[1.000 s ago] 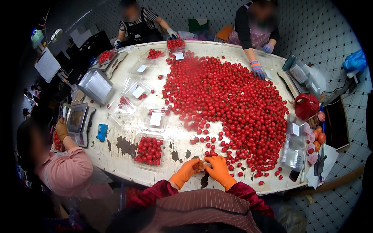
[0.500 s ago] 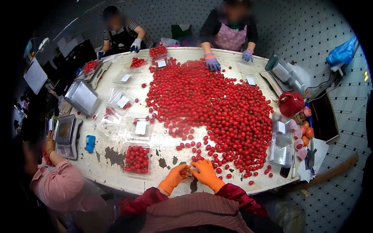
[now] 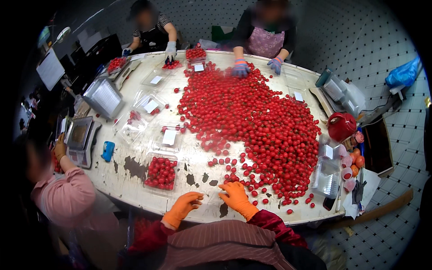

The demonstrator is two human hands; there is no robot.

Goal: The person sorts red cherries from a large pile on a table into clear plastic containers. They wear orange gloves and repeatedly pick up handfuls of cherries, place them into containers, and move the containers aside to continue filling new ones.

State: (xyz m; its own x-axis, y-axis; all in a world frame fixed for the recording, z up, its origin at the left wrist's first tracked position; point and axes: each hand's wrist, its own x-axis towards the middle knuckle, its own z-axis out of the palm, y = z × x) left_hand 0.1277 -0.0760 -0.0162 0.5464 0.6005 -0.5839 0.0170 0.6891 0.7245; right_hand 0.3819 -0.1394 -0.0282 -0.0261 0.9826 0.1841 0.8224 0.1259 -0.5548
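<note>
Head view: I see a big pile of cherry toms [image 3: 270,130] mid-frame on the white table [image 3: 191,163], strays trailing down twd. R hand [image 3: 238,199], orange-gloved, fingers bent, slightly apart. L hand [image 3: 183,208], also gloved, hovers bottom ctr., fingers loosely curved, thumb apart, nr. a tomato-filled tub [image 3: 162,154].

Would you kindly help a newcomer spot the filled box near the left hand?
On the white table, find the tomato heap. Left of its near end, beyond the gloved left hand, sits a clear box packed with tomatoes, unlike the white-patched box behind.
</note>
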